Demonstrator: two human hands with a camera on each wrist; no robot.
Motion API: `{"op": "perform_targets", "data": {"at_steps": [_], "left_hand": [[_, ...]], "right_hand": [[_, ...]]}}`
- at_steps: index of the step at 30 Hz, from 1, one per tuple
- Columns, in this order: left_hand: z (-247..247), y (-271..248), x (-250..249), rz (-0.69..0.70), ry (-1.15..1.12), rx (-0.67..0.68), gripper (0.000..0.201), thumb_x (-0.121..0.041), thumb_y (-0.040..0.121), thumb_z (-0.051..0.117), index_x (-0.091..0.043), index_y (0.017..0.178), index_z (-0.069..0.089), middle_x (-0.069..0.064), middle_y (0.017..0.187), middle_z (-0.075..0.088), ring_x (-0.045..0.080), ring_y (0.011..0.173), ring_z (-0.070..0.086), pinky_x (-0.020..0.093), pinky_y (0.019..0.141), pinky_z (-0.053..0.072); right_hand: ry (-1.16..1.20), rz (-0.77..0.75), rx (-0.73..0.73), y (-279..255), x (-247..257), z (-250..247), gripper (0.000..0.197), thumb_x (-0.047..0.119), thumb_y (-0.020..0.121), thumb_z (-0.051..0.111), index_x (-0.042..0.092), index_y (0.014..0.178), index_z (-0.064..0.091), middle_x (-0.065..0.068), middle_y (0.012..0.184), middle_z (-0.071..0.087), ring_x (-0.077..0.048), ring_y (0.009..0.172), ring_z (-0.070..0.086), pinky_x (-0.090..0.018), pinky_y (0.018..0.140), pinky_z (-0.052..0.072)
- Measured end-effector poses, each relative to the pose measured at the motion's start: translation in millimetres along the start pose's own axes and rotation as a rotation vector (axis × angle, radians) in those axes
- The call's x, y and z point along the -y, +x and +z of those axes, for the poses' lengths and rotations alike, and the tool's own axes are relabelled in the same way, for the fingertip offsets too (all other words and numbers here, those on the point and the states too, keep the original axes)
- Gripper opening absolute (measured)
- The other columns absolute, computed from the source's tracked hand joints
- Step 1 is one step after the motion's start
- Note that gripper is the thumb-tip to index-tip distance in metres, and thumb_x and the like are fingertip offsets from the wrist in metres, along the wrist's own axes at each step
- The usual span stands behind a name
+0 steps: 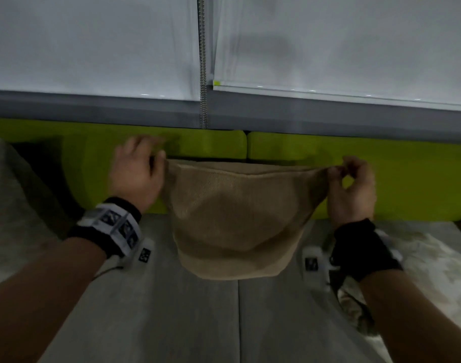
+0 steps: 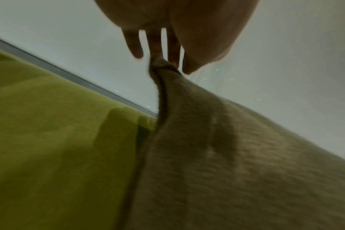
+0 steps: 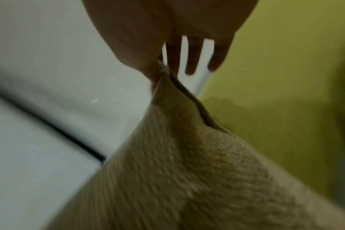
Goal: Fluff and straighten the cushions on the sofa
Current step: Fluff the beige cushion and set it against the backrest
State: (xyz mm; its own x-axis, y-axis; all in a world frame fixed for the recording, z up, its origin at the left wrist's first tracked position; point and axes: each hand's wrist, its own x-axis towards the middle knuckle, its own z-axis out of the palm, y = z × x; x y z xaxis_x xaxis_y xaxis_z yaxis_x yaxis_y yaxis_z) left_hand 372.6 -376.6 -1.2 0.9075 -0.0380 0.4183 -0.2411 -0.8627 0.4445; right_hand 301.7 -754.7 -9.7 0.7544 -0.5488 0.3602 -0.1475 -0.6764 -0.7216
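A tan knitted cushion [image 1: 237, 218] hangs in the air above the grey sofa seat [image 1: 171, 310], in front of the lime-green backrest [image 1: 381, 179]. My left hand [image 1: 137, 176] pinches its upper left corner [image 2: 159, 65], and my right hand [image 1: 351, 187] pinches its upper right corner [image 3: 161, 74]. The top edge is stretched taut between the two hands while the body sags below. The other fingers of both hands stick out loosely. Both wrist views are blurred.
A grey cushion [image 1: 11, 205] leans at the left end of the sofa. A pale furry cushion [image 1: 431, 271] lies on the seat at the right. Behind the backrest are white roller blinds [image 1: 93, 48] with a bead chain [image 1: 203, 74].
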Motion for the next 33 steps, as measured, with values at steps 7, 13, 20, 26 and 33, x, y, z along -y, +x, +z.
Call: {"op": "perform_targets", "data": {"at_steps": [7, 13, 20, 26, 33], "left_hand": [[50, -118, -48, 0.44, -0.089, 0.234, 0.054, -0.033, 0.104, 0.036, -0.013, 0.153, 0.032, 0.01, 0.161, 0.033, 0.027, 0.148, 0.033, 0.047, 0.124, 0.019], [88, -63, -5, 0.068, 0.031, 0.38, 0.074, -0.068, 0.096, 0.013, -0.033, 0.16, 0.003, 0.0, 0.169, 0.01, 0.022, 0.156, 0.01, 0.045, 0.126, 0.003], [81, -23, 13, -0.005, 0.146, 0.316, 0.07, -0.059, 0.098, 0.003, -0.029, 0.161, 0.008, -0.007, 0.169, 0.008, 0.018, 0.156, -0.003, 0.048, 0.126, -0.004], [50, -21, 33, -0.407, -0.515, 0.037, 0.066, -0.043, 0.105, 0.043, -0.016, 0.16, 0.018, 0.008, 0.162, 0.03, 0.022, 0.149, 0.029, 0.032, 0.12, 0.025], [30, -19, 39, -0.137, -0.491, 0.038, 0.011, -0.027, 0.096, 0.065, -0.035, 0.103, 0.066, -0.001, 0.101, 0.072, -0.006, 0.089, 0.063, 0.015, 0.077, 0.054]], "right_hand": [[-0.227, -0.927, 0.553, -131, 25, 34, 0.058, 0.046, 0.104, 0.046, 0.021, 0.156, 0.039, -0.008, 0.163, 0.041, -0.03, 0.154, 0.032, -0.065, 0.121, 0.022], [-0.398, -0.356, 0.63, -55, 13, 74, 0.069, 0.075, 0.097, 0.017, 0.05, 0.161, 0.006, 0.016, 0.172, 0.002, -0.018, 0.159, -0.006, -0.061, 0.123, -0.012], [-0.506, -0.162, 0.614, 4, -2, 56, 0.069, 0.08, 0.095, 0.008, 0.054, 0.159, 0.009, 0.018, 0.171, -0.008, -0.012, 0.158, -0.011, -0.062, 0.118, -0.023], [0.38, 0.282, 0.369, 17, -42, 15, 0.107, 0.09, 0.069, 0.063, 0.034, 0.157, 0.038, -0.003, 0.151, 0.055, -0.021, 0.14, 0.05, -0.048, 0.114, 0.043], [0.682, 0.407, 0.536, 8, -66, -3, 0.05, 0.04, 0.073, 0.087, 0.021, 0.117, 0.073, -0.003, 0.116, 0.076, -0.024, 0.11, 0.071, -0.043, 0.095, 0.055]]}}
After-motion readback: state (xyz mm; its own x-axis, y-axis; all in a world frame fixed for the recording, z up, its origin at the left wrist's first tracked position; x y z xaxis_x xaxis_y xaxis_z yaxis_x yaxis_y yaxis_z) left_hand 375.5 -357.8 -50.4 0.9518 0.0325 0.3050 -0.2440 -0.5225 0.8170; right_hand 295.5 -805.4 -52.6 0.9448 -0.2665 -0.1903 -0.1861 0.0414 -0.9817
